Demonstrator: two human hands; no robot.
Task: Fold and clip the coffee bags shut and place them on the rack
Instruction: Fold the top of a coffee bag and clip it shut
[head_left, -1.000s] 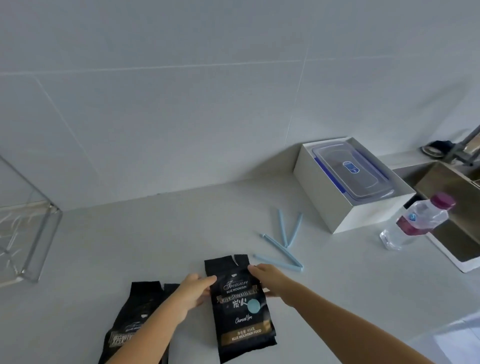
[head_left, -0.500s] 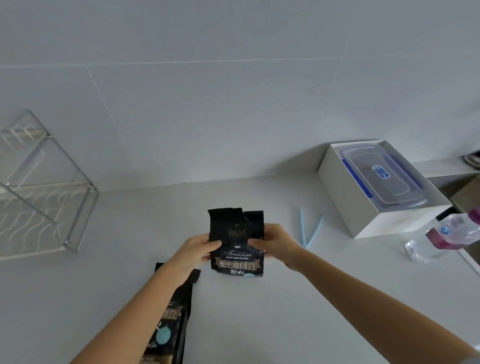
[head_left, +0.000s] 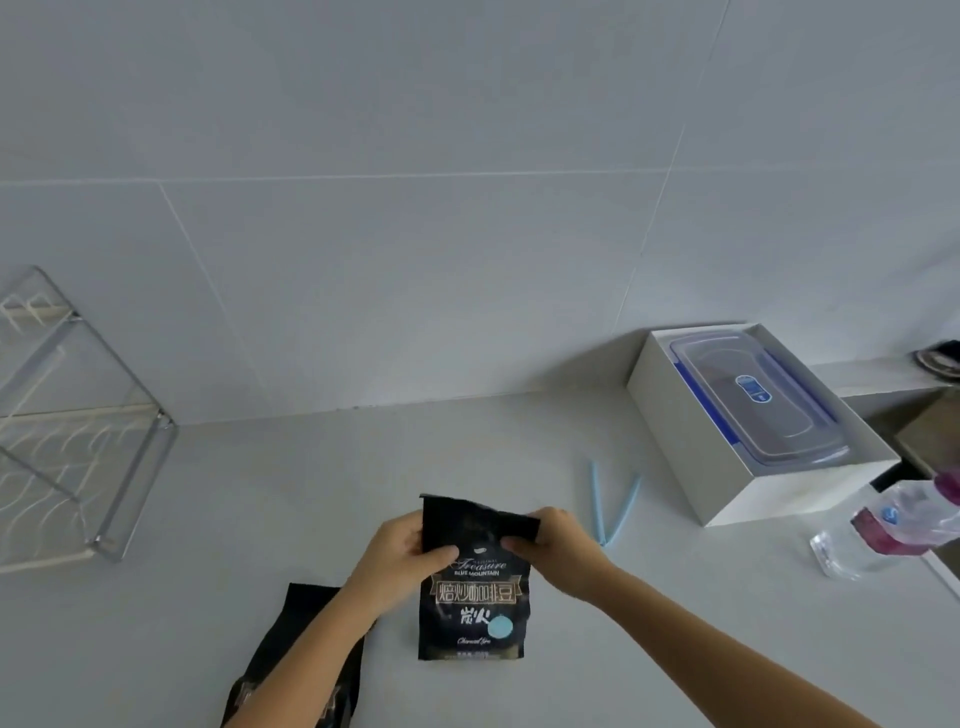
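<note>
Wall (head_left: 467, 234): large pale grey tiles, beyond right hand (head_left: 561, 551). Counter (head_left: 311, 493): pale grey, under it. Sink (head_left: 930, 431) far right of it. Light even.

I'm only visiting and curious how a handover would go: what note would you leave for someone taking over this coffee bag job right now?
Left hand: pinches the top left of the upright coffee bag.
Right hand: pinches its top right corner, which is bent over; the fold looks barely begun.
Second bag: lies flat on the counter, partly under the left forearm, no clip seen.
Blue clips: on the counter, right of the hands.
Rack: far left, no bag seen on it.
Left: finish fold, clip, rack; repeat for second bag.
</note>
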